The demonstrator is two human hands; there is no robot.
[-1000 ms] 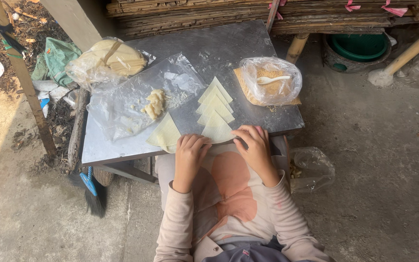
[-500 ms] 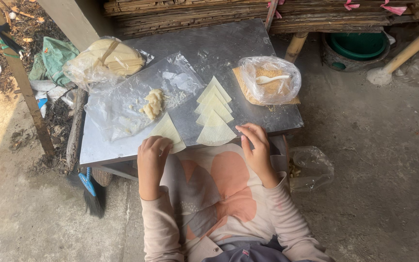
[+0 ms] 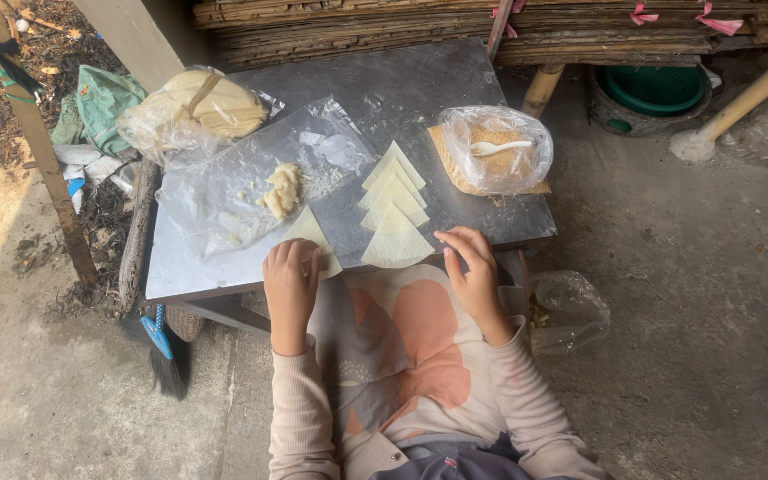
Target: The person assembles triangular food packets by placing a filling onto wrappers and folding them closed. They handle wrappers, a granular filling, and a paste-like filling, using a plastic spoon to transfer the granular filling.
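Note:
I sit at a small grey metal table [image 3: 402, 89]. My left hand [image 3: 291, 280] rests on a pale triangular dough wrapper [image 3: 310, 233] at the table's near edge, fingers curled over its lower part. My right hand [image 3: 471, 267] hovers at the near edge just right of a row of overlapping triangular wrappers [image 3: 393, 213], fingers loosely bent and holding nothing. A lump of pale dough filling [image 3: 282, 189] lies on a clear plastic sheet [image 3: 224, 204] just beyond the left hand.
A bag of round wrappers [image 3: 197, 107] sits at the table's far left. A plastic-covered dish with crumbs and a white spoon [image 3: 495, 151] stands at the right. A green basin [image 3: 655, 89], bamboo poles and a blue-handled broom [image 3: 160, 342] surround the table.
My left hand moved left from the wrapper row onto the single triangle at the near edge. My right hand shifted slightly right and off the row.

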